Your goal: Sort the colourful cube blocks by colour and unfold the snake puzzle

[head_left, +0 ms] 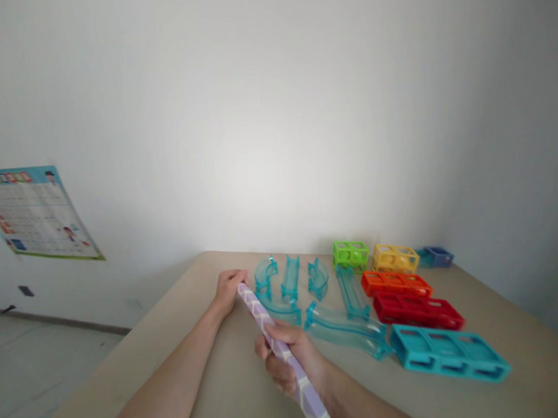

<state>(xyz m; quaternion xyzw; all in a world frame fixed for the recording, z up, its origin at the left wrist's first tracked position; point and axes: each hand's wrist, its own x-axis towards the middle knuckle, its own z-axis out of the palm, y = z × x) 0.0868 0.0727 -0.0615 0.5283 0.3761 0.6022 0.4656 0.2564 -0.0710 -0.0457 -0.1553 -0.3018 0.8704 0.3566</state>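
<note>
A long lilac strip with white crossing lines (254, 305) runs slantwise from mid-table to the bottom edge of the view. My right hand (284, 355) is wrapped round its middle, thumb on top. At its far end my left hand (229, 290) is closed, with the strip's tip against its fingers. Whether the strip is stiff or folded cloth, I cannot tell. Just beyond the strip lies a clear blue curved track piece (280, 311), partly covered by it. A wavy clear blue track piece (347, 328) lies right of my right hand.
Further back are a curved track (264, 276), a straight track (290, 279) and another curve (318, 279). On the right stand frame blocks: green (351, 255), yellow (394, 258), orange (396, 284), red (417, 311), teal (449, 352). The wall (276, 142) borders the table's back.
</note>
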